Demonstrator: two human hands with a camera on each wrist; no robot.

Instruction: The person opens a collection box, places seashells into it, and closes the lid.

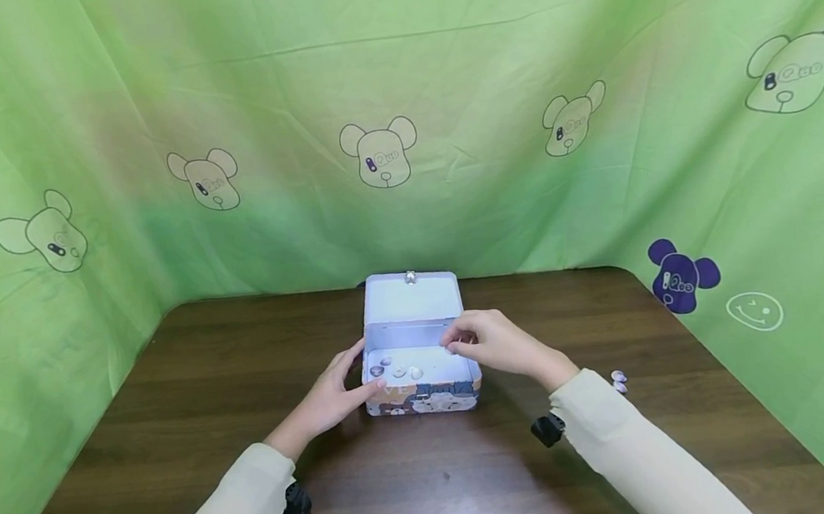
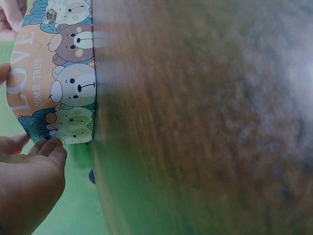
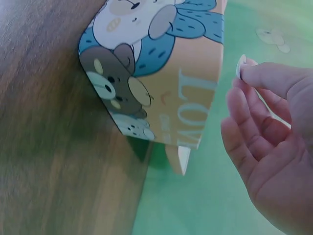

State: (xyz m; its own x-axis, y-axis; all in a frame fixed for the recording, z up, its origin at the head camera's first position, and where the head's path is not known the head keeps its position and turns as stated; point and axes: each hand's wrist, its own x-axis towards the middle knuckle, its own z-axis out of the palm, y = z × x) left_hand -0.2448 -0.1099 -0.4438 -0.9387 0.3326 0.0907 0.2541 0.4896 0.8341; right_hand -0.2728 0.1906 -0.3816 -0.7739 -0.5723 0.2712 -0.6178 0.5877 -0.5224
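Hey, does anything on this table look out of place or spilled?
Nothing looks spilled. Only the two small shell-like pieces beside the right sleeve stand out, lying apart from the others in the open box.

At the left of the frame, a rectangular box with an orange front printed with cartoon bears stands turned sideways, its white lettering reading LOVE and COME TRUE. The bare left hand, lower left, grips the box's lower end with bent fingers. Part of the right hand shows at the upper left corner. The brown wood-grain counter fills the right, blurred; bright green printed cloth lies lower left.
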